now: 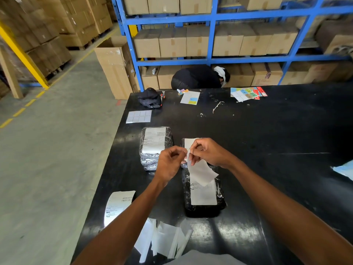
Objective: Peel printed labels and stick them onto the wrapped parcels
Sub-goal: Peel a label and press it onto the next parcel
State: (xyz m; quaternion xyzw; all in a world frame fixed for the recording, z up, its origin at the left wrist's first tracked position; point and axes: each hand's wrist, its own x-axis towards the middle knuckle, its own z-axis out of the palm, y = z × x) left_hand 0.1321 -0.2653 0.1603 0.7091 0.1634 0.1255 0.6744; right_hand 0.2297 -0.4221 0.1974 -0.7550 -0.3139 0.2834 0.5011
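The thin, limp printed label hung above the black wrapped parcel on the tabletop, its top corner pinched in the grips of the left hand and right hand, likely best peeled at that edge.

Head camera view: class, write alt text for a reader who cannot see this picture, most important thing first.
Two bare hands, left hand and right hand, pinch a white label and peel it above a black table. Below lies a black wrapped parcel already labelled; a silver parcel lies to the left, spent backing strips nearest the camera.
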